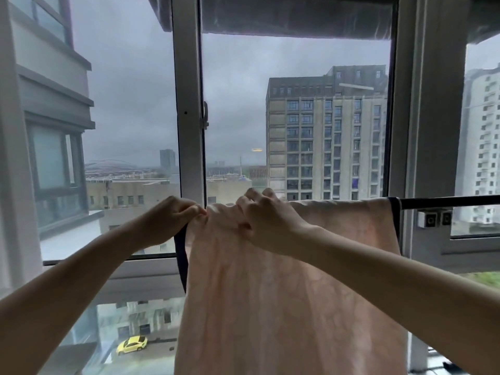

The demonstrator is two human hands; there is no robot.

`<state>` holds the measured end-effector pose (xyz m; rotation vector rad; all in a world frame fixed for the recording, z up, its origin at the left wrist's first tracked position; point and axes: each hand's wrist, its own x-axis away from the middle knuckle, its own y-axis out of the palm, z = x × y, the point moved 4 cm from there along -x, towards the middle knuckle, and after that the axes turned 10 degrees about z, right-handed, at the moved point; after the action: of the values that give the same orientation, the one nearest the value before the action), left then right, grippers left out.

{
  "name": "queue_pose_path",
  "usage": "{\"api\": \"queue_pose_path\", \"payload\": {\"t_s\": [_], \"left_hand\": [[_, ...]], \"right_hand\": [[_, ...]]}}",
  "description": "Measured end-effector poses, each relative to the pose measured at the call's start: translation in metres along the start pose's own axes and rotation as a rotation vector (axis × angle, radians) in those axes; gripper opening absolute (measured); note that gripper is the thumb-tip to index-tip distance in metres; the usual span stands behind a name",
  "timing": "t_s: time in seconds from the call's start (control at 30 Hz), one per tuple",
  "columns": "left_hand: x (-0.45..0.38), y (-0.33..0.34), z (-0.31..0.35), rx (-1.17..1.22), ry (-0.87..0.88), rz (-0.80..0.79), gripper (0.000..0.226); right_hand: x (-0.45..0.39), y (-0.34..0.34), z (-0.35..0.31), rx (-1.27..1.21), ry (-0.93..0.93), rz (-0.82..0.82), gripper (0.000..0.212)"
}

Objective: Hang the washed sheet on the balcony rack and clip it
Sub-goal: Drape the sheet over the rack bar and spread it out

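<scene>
Balcony window behind: sheet (284,280) already draped over rack bar (446,202), left hand (173,217) pinching its top-left edge, right hand (266,219) gripping bunched fabric; no clip visible, clipping left.

Rack bar (446,201): the sheet (284,293) covers its left stretch.
Sheet hem: cut off below.
My right fingertips: tucked behind the cloth.
</scene>
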<state>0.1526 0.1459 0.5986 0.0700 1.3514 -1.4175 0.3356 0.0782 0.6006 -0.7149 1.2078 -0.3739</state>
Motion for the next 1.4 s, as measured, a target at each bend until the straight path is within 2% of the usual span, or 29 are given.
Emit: {"api": "queue_pose_path", "payload": {"t_s": [0.1, 0.2, 0.33, 0.37, 0.43, 0.5, 0.57, 0.7, 0.77, 0.9, 1.0, 1.07, 1.17, 1.4], "left_hand": [[0.004, 0.006, 0.004, 0.035, 0.025, -0.023, 0.022], [0.004, 0.015, 0.009, 0.005, 0.043, -0.019, 0.024], [0.002, 0.024, 0.008, -0.303, 0.042, 0.088, 0.032], [0.001, 0.026, 0.01, -0.365, 0.05, 0.135, 0.033], [0.0, 0.03, 0.016, -0.406, 0.073, 0.19, 0.033], [-0.003, 0.033, 0.019, -0.381, 0.095, 0.177, 0.031], [-0.006, 0.035, 0.021, -0.306, 0.123, 0.128, 0.029], [-0.005, 0.031, 0.018, -0.203, 0.155, 0.108, 0.029], [-0.003, 0.028, 0.013, -0.222, 0.15, 0.121, 0.029], [0.0, 0.025, 0.012, -0.24, 0.166, 0.182, 0.039], [0.001, 0.026, 0.013, -0.307, 0.149, 0.21, 0.051], [0.004, 0.028, 0.014, -0.318, 0.148, 0.235, 0.05], [0.004, 0.028, 0.013, -0.333, 0.151, 0.235, 0.039], [0.004, 0.025, 0.014, -0.346, 0.166, 0.213, 0.027]], "right_hand": [[0.004, 0.008, -0.005, 0.051, -0.012, 0.057, 0.037], [0.006, 0.006, 0.0, 0.055, -0.024, 0.099, 0.034], [0.01, -0.007, -0.002, 0.307, 0.072, 0.199, 0.028], [0.013, -0.012, -0.004, 0.336, 0.157, 0.197, 0.037], [0.02, -0.012, -0.006, 0.278, 0.325, 0.082, 0.063], [0.022, -0.005, -0.007, 0.242, 0.428, -0.044, 0.083], [0.017, 0.006, -0.008, 0.241, 0.483, -0.11, 0.089], [0.01, 0.013, -0.008, 0.166, 0.554, -0.111, 0.058], [0.012, 0.014, -0.007, 0.075, 0.511, -0.09, 0.048], [0.018, 0.014, -0.006, -0.003, 0.325, 0.005, 0.05], [0.023, 0.008, -0.003, -0.062, 0.201, 0.147, 0.043], [0.026, 0.004, 0.0, -0.077, 0.146, 0.215, 0.038], [0.024, -0.008, 0.017, -0.15, 0.209, 0.32, 0.027], [0.006, -0.043, 0.108, -0.156, 0.486, 0.501, 0.022]]}}
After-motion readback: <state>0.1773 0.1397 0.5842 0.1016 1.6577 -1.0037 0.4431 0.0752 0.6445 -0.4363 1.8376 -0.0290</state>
